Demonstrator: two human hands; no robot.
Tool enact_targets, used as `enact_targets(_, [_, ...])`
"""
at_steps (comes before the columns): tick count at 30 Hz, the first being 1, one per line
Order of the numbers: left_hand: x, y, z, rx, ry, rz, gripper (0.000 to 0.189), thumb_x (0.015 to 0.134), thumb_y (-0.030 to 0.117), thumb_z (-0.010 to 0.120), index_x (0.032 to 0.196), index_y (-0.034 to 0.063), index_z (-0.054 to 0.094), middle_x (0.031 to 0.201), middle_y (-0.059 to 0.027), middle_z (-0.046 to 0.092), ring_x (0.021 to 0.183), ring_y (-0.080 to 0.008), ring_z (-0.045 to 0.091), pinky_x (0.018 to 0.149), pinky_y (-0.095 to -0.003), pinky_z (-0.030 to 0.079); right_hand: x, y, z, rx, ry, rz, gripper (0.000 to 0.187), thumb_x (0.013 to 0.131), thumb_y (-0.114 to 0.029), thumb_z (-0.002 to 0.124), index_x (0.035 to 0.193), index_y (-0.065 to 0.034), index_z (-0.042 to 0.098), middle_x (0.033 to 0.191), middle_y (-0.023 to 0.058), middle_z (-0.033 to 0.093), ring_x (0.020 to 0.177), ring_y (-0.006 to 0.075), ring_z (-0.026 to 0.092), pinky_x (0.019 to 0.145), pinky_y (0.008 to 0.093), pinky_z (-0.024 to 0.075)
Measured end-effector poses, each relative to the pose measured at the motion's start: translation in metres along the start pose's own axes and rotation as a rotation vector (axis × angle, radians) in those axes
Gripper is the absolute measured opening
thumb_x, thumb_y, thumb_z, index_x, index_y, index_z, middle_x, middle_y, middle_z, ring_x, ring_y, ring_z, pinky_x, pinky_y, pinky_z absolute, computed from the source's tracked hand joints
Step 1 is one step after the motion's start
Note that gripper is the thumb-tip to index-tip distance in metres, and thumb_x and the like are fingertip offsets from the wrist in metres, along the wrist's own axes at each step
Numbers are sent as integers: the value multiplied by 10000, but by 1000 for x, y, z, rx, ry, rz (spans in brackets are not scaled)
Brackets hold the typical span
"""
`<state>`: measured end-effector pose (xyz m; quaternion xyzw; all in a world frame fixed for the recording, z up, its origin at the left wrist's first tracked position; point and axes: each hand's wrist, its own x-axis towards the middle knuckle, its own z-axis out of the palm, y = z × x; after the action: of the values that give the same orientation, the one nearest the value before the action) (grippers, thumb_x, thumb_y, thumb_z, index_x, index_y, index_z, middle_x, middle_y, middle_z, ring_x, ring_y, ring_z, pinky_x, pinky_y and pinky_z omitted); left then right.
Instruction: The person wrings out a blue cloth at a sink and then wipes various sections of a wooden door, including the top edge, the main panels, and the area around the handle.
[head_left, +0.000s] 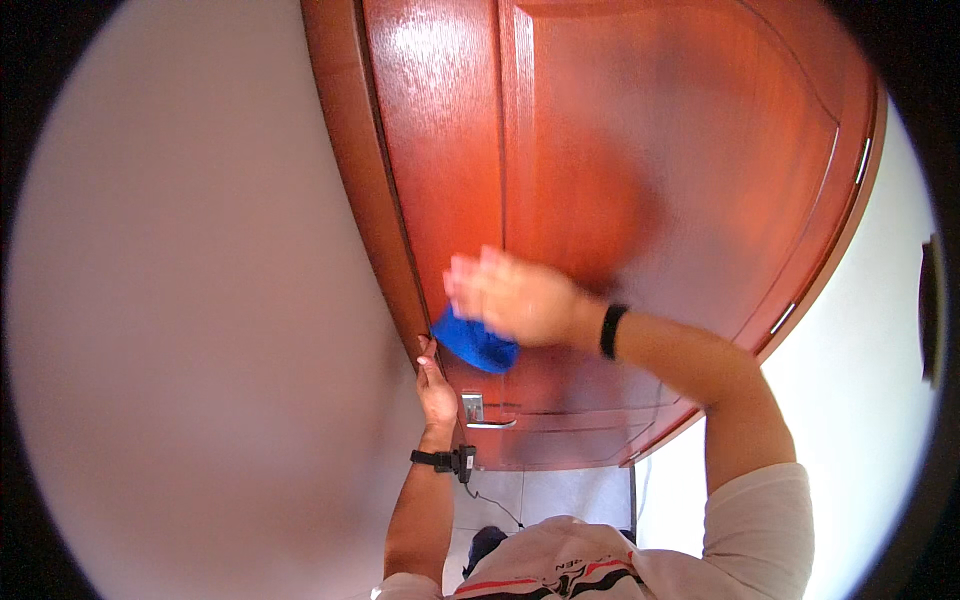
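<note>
A glossy red-brown panelled wooden door stands before me. My right hand, blurred, is at the door's latch side with a blue cloth under its fingers and palm. The cloth hangs below the hand, against or close to the door face. Lower and to the left, my left hand rests at the door frame's edge, fingers pointing up, with no object seen in it. The metal door handle is just right of my left wrist.
The wooden door frame borders a plain wall on the left. Metal hinges line the right side, beside a white wall. A thin cable runs from the device on my left wrist, above the tiled floor.
</note>
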<state>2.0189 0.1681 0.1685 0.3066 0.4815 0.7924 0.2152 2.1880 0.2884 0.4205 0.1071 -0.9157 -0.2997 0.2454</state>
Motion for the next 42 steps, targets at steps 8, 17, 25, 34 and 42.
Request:
enact_targets(8, [-4, 13, 63, -551, 530, -137, 459, 1108, 388, 506, 1411, 53, 589, 1448, -131, 609, 1340, -295, 539, 1142, -481, 418, 70, 50, -54, -355, 124, 231, 611, 936, -195, 528, 1530, -53, 526, 1647, 118, 429, 1572, 346, 295, 1289, 559, 207])
enact_targets(17, [-59, 6, -104, 879, 173, 137, 167, 1010, 176, 623, 1044, 66, 745, 989, -184, 760, 886, -360, 740, 717, -422, 571, -10, -209, 79, 1381, 147, 890, 501, 1039, -320, 640, 1475, -77, 599, 1452, 187, 638, 1397, 263, 570, 1092, 400, 492])
enact_targets(25, [-278, -138, -126, 1063, -108, -819, 299, 986, 393, 628, 1011, 125, 757, 1036, -136, 779, 1018, -376, 732, 871, -492, 582, -282, -344, 257, 1329, -1002, 839, 586, 1019, -556, 506, 738, -99, 741, 783, 131, 743, 821, 339, 733, 792, 441, 556])
enact_targets(34, [-503, -463, -279, 906, 105, -1387, 656, 862, 453, 807, 1316, 6, 653, 1267, -249, 719, 1203, -409, 675, 1036, -460, 527, -440, -517, 337, 1721, -1144, 1702, 260, 1005, -255, 707, 947, -2, 713, 836, 96, 759, 721, 170, 744, 611, 300, 574])
enact_targets(42, [-555, -651, -373, 747, 739, -1523, 957, 763, 468, 904, 1438, -82, 508, 1433, -305, 602, 1354, -428, 574, 1145, -460, 459, -423, -647, 418, 2125, -855, 2258, 156, 1066, -160, 602, 1146, -33, 642, 1067, 176, 757, 937, 295, 774, 870, 433, 647])
